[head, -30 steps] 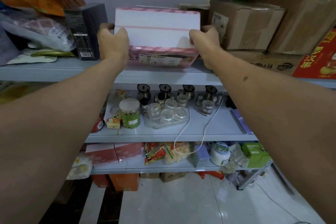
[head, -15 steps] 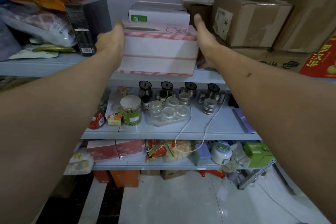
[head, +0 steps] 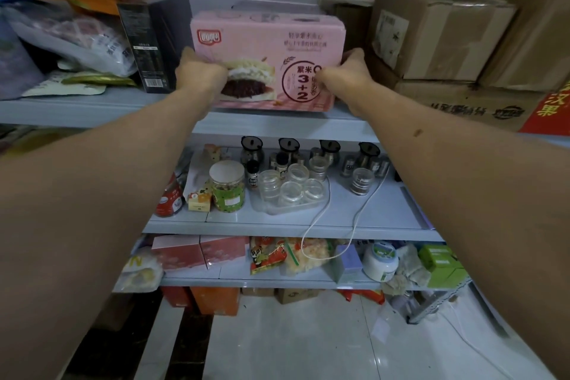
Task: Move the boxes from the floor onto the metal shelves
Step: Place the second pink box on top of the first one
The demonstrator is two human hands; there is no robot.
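Both hands up at the top metal shelf, arms stretched forward and nearly straight. Left hand curled against the lower left corner of a pink rectangular cardboard snack box, knuckles toward the camera, fingers bent over the box front. Right hand wrapped on the lower right edge of the same box, thumb side up, fingers hidden behind the corner. Pink box gripped from both sides, standing upright on its long edge at the front lip of the top shelf, printed face outward. Just left of the box, a tall black rectangular carton, upright. Just right of the box, stacked brown corrugated cardboard boxes. Below the box, on the next shelf, a clear plastic jar with a white lid beside small clear glass jars.
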